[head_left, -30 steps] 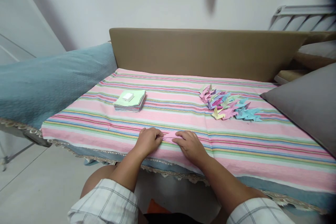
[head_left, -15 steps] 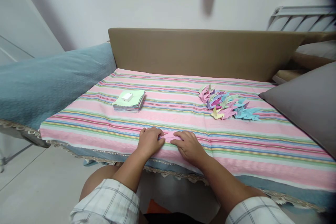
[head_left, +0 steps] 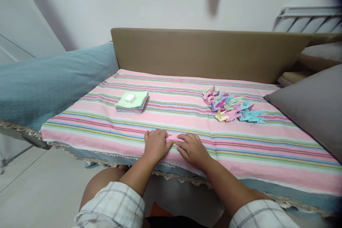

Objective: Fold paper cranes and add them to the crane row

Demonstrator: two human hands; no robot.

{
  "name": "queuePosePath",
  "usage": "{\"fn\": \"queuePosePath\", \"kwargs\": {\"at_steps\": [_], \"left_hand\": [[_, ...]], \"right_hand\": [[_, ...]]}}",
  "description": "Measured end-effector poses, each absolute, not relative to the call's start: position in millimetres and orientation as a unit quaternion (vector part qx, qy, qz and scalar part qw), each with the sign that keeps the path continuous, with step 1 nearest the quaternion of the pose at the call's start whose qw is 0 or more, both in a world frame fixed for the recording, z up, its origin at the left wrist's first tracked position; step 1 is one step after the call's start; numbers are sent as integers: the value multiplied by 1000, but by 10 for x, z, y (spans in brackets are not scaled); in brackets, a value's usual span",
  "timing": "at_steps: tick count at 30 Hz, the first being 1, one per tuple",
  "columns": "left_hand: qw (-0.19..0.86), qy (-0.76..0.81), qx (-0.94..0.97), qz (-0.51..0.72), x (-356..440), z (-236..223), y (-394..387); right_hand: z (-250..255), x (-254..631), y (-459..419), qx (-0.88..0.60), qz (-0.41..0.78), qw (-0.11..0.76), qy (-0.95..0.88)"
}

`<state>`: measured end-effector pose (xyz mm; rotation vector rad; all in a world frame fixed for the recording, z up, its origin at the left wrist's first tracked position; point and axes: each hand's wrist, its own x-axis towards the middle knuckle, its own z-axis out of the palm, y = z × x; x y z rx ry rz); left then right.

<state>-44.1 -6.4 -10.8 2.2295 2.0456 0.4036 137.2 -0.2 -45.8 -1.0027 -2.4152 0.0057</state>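
A small folded piece of pink origami paper lies on the striped cloth near its front edge, between my two hands. My left hand has its fingers closed over the paper's left end, the thumb pressing at its lower edge. On the other end, my right hand pinches the paper with thumb and forefinger. Fingers cover both ends, so only the middle shows. Beyond my right hand lies a cluster of folded paper cranes in pink, purple, blue, green and yellow.
A stack of square coloured paper with a small white box on top sits at left. A grey cushion leans at right. A brown backrest stands behind, and a blue-covered armrest bounds the left side.
My left hand has shifted slightly right, its thumb sliding along the paper's lower edge toward my right hand. My right hand stays nearly in place, still on the paper.
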Motion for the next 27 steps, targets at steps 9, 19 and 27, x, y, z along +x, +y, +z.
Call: {"fn": "queuePosePath", "kwargs": {"at_steps": [9,19,27], "left_hand": [[51,664,735,129,-480,-152,-54],[57,672,725,140,-464,-115,-73],[55,674,724,140,-466,-129,-60]], "right_hand": [[-484,1380,18,-362,-13,267,-893],[-466,1345,-36,-357,-51,264,-894],[-465,1328,-34,-358,-34,240,-902]]}}
